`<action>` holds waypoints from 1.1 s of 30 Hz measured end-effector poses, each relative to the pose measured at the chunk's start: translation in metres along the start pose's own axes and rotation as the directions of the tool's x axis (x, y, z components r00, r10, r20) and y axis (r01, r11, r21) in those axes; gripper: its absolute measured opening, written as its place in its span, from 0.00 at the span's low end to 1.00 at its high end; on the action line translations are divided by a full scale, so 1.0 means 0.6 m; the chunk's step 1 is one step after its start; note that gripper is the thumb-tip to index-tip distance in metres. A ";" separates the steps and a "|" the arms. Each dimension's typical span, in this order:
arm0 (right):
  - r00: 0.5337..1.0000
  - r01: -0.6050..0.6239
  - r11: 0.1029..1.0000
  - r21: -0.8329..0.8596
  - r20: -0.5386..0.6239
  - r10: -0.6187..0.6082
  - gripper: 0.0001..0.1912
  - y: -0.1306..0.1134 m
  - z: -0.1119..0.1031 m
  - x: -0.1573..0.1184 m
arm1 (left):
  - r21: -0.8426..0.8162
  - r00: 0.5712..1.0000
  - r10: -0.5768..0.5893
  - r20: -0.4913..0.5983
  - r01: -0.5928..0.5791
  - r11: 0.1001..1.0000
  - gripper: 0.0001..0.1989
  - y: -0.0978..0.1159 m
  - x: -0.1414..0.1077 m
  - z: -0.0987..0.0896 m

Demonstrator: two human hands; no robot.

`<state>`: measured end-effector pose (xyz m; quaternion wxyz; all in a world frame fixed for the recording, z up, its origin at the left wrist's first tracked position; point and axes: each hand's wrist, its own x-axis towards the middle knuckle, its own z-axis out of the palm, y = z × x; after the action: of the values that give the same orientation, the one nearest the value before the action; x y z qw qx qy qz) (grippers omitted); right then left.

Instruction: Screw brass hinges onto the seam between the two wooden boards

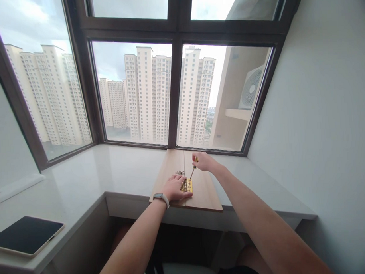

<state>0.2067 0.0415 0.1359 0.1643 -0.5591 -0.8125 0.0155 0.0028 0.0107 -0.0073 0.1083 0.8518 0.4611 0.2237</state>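
Note:
A small yellow block with holes (190, 185) lies on the wooden board, with several metal pieces, perhaps screws, set in rows on it. My left hand (175, 187) wears a watch band and is laid across the block, thumb along the near edge and fingers over the far left side, holding it against the board. My right hand (203, 161) is closed around the yellow and black handle of a screwdriver (193, 172). Its shaft slants down to the block's far edge; whether the tip touches a screw is too small to tell. A little pile of metal screws (179, 172) sits just beyond my left fingers.
The wooden board (207, 196) lies on a white windowsill counter (126, 171) and juts slightly over its front edge. A tablet (28, 235) rests on the counter at the left. Brown-framed windows (170, 93) rise behind, and a white wall (325, 108) stands right.

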 end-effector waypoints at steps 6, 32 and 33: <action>1.000 -0.002 0.995 -0.103 -0.004 0.001 0.08 -0.007 -0.003 0.002 | 0.017 1.000 0.007 -0.002 -0.007 1.000 0.46 0.000 -0.001 -0.001; 1.000 -0.016 0.998 -0.054 0.005 0.016 0.03 0.001 0.010 0.001 | 0.045 1.000 0.016 -0.002 -0.015 0.999 0.46 -0.003 0.001 0.003; 1.000 -0.007 0.999 -0.040 0.008 0.008 0.03 0.000 0.009 0.001 | 0.045 1.000 0.016 -0.002 -0.016 0.999 0.46 -0.003 0.001 0.003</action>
<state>0.2052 0.0428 0.1308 0.1497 -0.5651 -0.8113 0.0024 0.0029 0.0122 -0.0096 0.0868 0.8574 0.4595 0.2150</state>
